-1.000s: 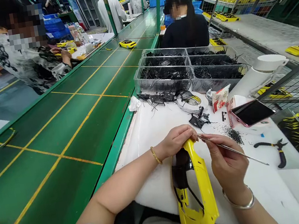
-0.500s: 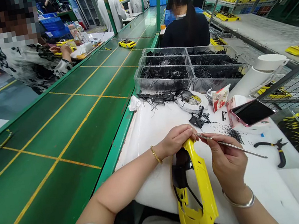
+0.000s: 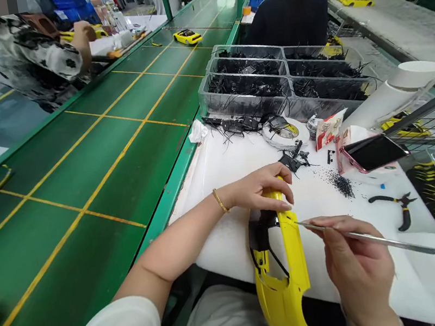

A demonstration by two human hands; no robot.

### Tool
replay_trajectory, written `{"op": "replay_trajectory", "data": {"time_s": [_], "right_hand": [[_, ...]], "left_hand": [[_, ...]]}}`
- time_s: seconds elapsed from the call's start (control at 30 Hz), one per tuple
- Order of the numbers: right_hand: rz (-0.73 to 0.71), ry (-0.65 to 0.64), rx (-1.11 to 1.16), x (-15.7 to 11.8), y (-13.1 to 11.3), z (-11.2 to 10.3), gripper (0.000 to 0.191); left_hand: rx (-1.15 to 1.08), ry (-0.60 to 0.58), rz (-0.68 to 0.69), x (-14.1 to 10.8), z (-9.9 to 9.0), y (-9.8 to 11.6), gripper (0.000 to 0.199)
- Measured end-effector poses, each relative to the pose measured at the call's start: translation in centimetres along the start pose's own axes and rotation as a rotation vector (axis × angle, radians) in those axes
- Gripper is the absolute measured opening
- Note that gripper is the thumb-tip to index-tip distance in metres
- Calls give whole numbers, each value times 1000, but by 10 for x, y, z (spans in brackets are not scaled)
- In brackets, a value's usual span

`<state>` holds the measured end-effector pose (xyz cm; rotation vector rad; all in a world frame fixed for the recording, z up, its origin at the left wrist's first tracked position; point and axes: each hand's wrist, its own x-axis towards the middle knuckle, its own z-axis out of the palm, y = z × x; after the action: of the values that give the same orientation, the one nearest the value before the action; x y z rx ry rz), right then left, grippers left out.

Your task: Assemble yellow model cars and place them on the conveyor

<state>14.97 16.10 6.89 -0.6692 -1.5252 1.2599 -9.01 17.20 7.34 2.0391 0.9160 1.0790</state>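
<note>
The left grip (image 3: 258, 189) is clasping a yellow car shell (image 3: 295, 266) at its upper edge, over the white worktop (image 3: 219, 229). The right grip (image 3: 358, 267) is pinching steel tweezers (image 3: 372, 237), their tip just beside the shell, with pliers (image 3: 398, 208) lying nearby.

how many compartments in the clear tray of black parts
6: the clear plastic tray has three rows front to back, two compartments each, all holding black wiry parts.
</note>
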Motion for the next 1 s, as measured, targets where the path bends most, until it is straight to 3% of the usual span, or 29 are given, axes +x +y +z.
{"op": "replay_trajectory", "data": {"time_s": [0.13,0.33,0.73,1.0], "right_hand": [[-23,-7,65,-16,8,6,13],[-75,-7,34,-17,11,9,16],[-89,-54,55,-15,12,5,19],[-138,-81,20,-13,11,4,21]], "left_hand": [[184,-19,19,-1,0,5,30],[310,-122,29,1,3,15,35],[313,-149,9,1,2,15,31],[290,-85,31,-1,5,16,36]]}}
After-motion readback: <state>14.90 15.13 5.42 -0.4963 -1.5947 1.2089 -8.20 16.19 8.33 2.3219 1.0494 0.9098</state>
